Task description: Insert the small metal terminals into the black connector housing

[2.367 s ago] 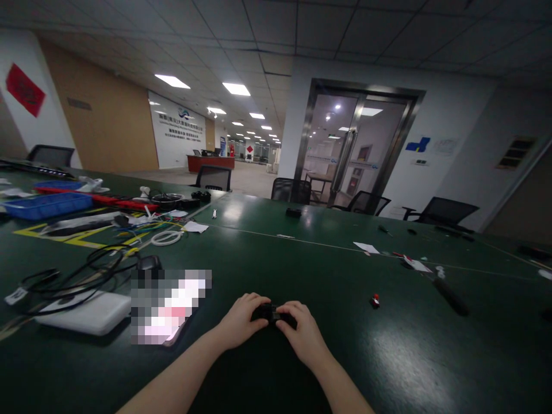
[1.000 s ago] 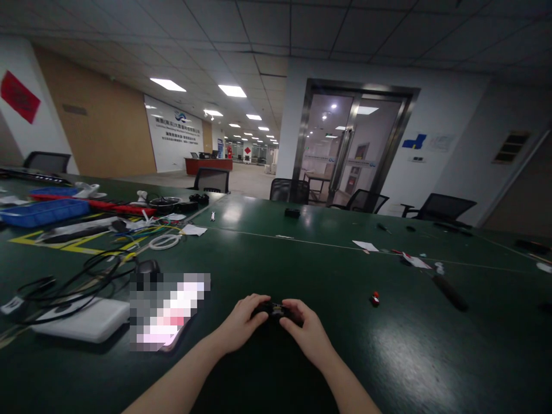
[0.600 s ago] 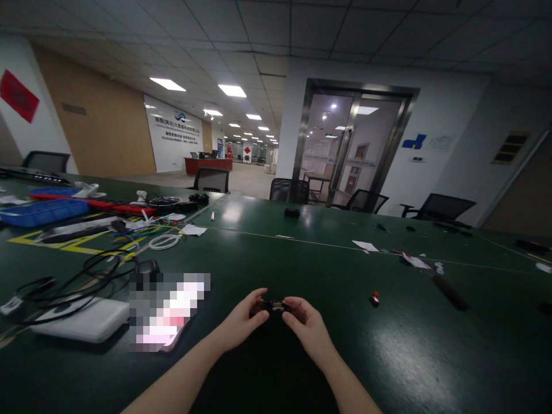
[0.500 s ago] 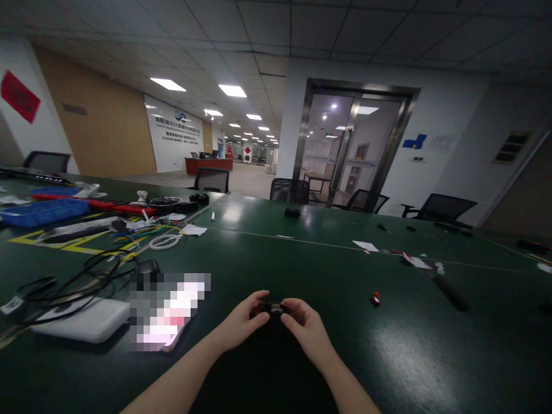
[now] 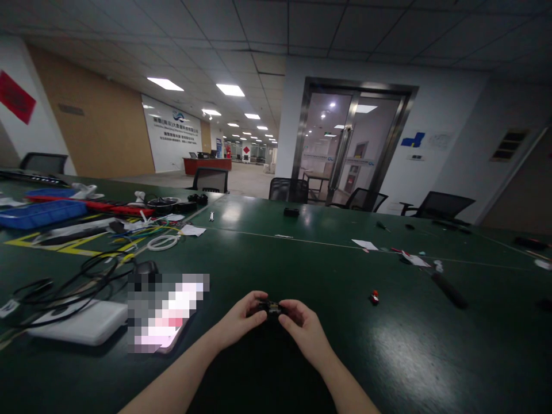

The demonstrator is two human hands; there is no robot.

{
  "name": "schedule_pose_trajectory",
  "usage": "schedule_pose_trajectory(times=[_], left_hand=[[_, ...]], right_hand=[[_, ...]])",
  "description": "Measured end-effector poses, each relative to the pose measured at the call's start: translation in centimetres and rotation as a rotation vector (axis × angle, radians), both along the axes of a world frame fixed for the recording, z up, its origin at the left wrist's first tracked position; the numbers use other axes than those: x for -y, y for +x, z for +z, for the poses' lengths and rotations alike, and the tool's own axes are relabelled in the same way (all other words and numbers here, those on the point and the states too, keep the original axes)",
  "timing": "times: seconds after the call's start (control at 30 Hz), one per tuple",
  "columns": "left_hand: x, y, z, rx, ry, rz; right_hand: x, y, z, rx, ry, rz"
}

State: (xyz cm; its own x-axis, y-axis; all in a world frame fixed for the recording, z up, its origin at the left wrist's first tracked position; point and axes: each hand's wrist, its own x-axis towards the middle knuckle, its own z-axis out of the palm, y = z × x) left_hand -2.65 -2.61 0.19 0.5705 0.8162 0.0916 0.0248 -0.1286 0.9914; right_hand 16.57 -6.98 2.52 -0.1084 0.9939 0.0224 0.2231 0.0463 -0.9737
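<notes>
Between my two hands is a small black object (image 5: 272, 309) with a lighter, metallic-looking patch in its middle; its kind is too small and dark to make out. My left hand (image 5: 241, 322) pinches its left end between thumb and fingers. At the right end, my right hand (image 5: 304, 325) grips it the same way. The fingers cover both ends of the object. It is held low over the dark green table (image 5: 276, 368), and whether it touches the surface I cannot tell.
Left of my hands lie a blurred-out phone (image 5: 172, 322), a white box-like device (image 5: 81, 322) and black cables (image 5: 92, 270). Blue trays (image 5: 43, 214) are farther left. A small red item (image 5: 374, 297) and a black-handled object (image 5: 448, 290) lie to the right.
Both hands stay around the small black object in nearly the same place. The fingers have shifted slightly on it, and its lighter middle shows differently. The view has moved a little.
</notes>
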Motion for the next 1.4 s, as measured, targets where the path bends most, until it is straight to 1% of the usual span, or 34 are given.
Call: schedule_pose_trajectory(times=[0.3, 0.63, 1.07, 1.3, 1.4], left_hand=[[0.03, -0.01, 0.03, -0.011, 0.032, -0.037], [0.26, 0.19, 0.54, -0.026, 0.033, -0.048], [0.42, 0.17, 0.74, -0.047, 0.003, -0.049], [0.35, 0.11, 0.46, -0.022, -0.014, -0.041], [0.33, 0.10, 0.41, -0.006, -0.026, -0.050]], right_hand=[[0.02, 0.11, -0.12, 0.055, -0.006, 0.023], [0.05, -0.17, 0.36, 0.109, 0.084, 0.080], [0.43, -0.21, 0.56, 0.100, 0.047, 0.054], [0.12, -0.11, 0.55, 0.073, 0.064, -0.014], [-0.15, 0.09, 0.30, 0.044, 0.071, -0.032]])
